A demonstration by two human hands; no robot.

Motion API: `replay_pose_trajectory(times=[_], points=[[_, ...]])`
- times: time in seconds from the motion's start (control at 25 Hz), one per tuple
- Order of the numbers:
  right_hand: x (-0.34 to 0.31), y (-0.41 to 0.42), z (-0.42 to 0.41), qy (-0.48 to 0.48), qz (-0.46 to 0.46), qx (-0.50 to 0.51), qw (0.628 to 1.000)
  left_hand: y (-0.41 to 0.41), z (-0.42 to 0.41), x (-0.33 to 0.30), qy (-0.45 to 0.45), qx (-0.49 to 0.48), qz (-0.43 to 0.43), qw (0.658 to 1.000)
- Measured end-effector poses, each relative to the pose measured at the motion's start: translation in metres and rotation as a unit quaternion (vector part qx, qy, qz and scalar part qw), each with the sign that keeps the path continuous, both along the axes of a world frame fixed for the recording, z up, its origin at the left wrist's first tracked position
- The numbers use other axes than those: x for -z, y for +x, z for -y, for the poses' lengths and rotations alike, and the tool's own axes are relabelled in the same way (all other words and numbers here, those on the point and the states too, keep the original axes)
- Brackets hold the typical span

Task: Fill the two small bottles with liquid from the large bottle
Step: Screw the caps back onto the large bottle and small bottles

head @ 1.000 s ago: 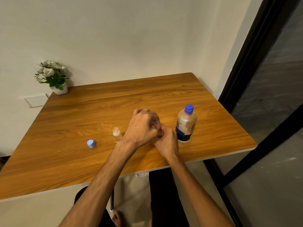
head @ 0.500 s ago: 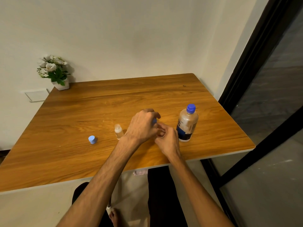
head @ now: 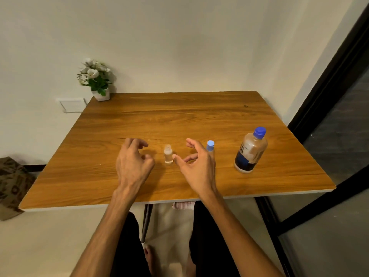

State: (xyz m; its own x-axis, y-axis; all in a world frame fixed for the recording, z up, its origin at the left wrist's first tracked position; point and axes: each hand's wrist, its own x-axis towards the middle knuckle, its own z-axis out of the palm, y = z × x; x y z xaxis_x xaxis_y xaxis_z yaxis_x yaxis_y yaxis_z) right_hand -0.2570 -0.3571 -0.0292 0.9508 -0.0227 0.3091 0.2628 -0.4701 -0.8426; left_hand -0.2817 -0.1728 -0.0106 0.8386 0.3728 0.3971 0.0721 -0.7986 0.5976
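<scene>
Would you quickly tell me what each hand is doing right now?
Left hand: open, fingers loosely curled, holding nothing, left of the uncapped small bottle.
Right hand: open, holding nothing, in front of the capped small bottle.

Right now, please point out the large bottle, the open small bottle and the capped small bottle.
Large bottle (head: 252,151): head view, on its body.
Open small bottle (head: 168,154): head view, on its clear body.
Capped small bottle (head: 210,145): head view, on its blue cap.

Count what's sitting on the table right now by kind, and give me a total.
Small bottles: 2, one uncapped, one with a blue cap
Large bottle: 1
Potted plant: 1
Total: 4

The loose blue cap is not in view; the left hand may hide it.
</scene>
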Motion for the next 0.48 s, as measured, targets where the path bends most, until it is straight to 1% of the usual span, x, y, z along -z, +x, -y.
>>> replay_pose_trajectory(times=[0.08,0.12,0.16,0.24,0.36,0.4,0.44,0.48], points=[[0.011,0.002,-0.016,-0.024,-0.053,-0.018,0.998,-0.004,-0.022,0.011,0.026,-0.038,-0.113,0.993],[0.014,0.003,-0.022,-0.032,-0.067,-0.026,0.997,-0.004,-0.028,0.015,0.033,-0.038,-0.154,0.987],[0.017,0.004,-0.028,-0.036,-0.071,-0.031,0.996,-0.003,-0.031,0.02,0.034,-0.033,-0.171,0.984],[0.023,0.007,-0.037,-0.026,-0.059,-0.032,0.997,-0.002,-0.032,0.025,0.014,-0.022,-0.141,0.99],[0.028,0.012,-0.041,-0.012,-0.044,-0.028,0.999,0.004,-0.023,0.018,-0.066,0.002,-0.017,0.998],[0.029,0.013,-0.04,-0.01,-0.041,-0.031,0.999,0.007,-0.016,0.012,-0.076,0.027,0.02,0.997],[0.03,0.015,-0.039,-0.007,-0.041,-0.038,0.998,0.012,-0.009,0.006,-0.068,0.059,0.035,0.995],[0.031,0.015,-0.037,-0.004,-0.043,-0.046,0.998,0.017,-0.002,0.001,-0.049,0.088,0.03,0.994]])
